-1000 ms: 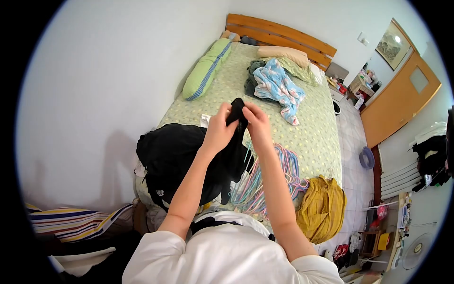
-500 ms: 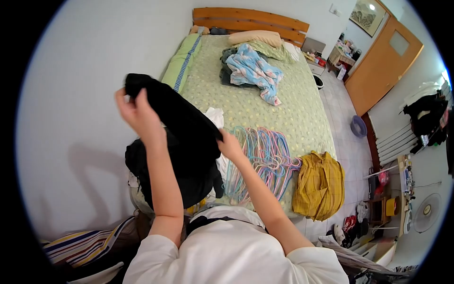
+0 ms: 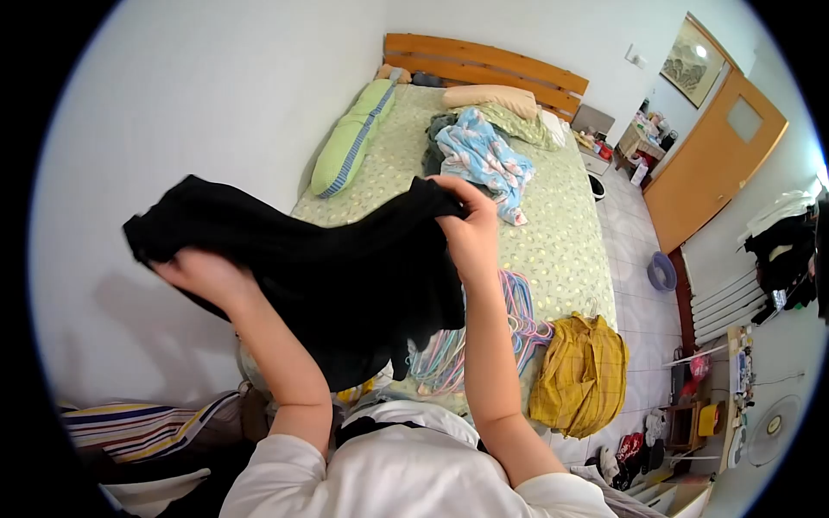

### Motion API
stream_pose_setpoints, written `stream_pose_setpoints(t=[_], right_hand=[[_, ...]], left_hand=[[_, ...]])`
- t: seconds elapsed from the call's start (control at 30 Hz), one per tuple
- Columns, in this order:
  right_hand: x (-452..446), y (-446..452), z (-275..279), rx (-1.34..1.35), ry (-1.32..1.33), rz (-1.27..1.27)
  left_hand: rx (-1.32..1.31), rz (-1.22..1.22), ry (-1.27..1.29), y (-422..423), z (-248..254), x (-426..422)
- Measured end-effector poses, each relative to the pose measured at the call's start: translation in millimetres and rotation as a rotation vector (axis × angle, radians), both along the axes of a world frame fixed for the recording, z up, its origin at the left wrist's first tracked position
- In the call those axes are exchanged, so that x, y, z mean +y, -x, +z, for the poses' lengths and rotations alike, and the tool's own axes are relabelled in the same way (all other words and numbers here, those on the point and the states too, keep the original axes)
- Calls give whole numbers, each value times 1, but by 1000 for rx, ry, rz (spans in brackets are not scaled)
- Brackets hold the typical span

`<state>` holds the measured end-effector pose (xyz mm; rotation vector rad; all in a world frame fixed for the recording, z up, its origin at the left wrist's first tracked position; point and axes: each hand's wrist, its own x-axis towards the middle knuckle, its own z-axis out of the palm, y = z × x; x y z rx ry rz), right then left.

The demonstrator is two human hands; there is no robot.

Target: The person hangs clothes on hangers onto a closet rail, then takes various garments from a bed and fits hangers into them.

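A black garment (image 3: 345,276) is stretched between my two hands above the near end of the bed; its kind does not show clearly. My left hand (image 3: 211,281) grips it near its left end, the fingers partly hidden by the cloth. At the upper right corner my right hand (image 3: 471,226) pinches the fabric between thumb and fingers. The cloth hangs down in front of me and covers part of a pile of pastel plastic hangers (image 3: 521,315). Right of the hangers lies a yellow checked shirt (image 3: 580,375) at the bed's edge.
The bed (image 3: 566,246) has a patterned green sheet. On it are a blue patterned cloth (image 3: 488,151), pillows and a long green bolster (image 3: 354,138) by the wall. A purple basin (image 3: 661,272) stands on the floor at right, near a door (image 3: 721,164). Striped fabric (image 3: 155,436) lies lower left.
The black garment has been spread wider and lowered on the left. My left hand has moved down and left; my right hand has risen and moved right. The view has shifted slightly.
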<state>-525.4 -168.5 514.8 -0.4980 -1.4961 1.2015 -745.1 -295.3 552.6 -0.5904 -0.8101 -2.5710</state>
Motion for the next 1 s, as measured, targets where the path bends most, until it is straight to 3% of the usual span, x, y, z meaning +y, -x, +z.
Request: stream_pose_setpoints(t=[0.1,0.17,0.33,0.47,0.5,0.57,0.7,0.73,0.77,0.83,0.97,1.0], right_hand=[[7,12,-55,-142,110,69],[2,17,-92,-161,286,113],[-9,23,-221,-305,614,89],[-35,16,-281,-353,866,51],[-38,7,-274,-292,996,251],[-46,0,-293,-136,1124,338],[-44,-22,-319,-181,1236,231],[-38,-29,-334,-99,1305,117],[-31,-36,-348,-16,1367,5],[-17,-51,-374,39,1253,-216],[0,-79,-433,-344,1240,-333],[4,-88,-463,-446,1212,-287]], left_hand=[[-77,-13,236,7,-25,14],[58,-48,512,21,-59,23],[85,-173,1209,32,-152,34],[91,-441,1419,24,-223,34],[58,-468,1482,17,-230,34],[61,-517,1506,11,-245,32],[-67,-771,1651,-7,-231,29],[-49,-733,1658,-6,-247,28],[-90,-854,1651,-2,-261,26],[-215,-981,1612,-15,-242,22],[-518,-1060,1542,-24,-241,18],[-594,-1174,1246,-22,-257,17]])
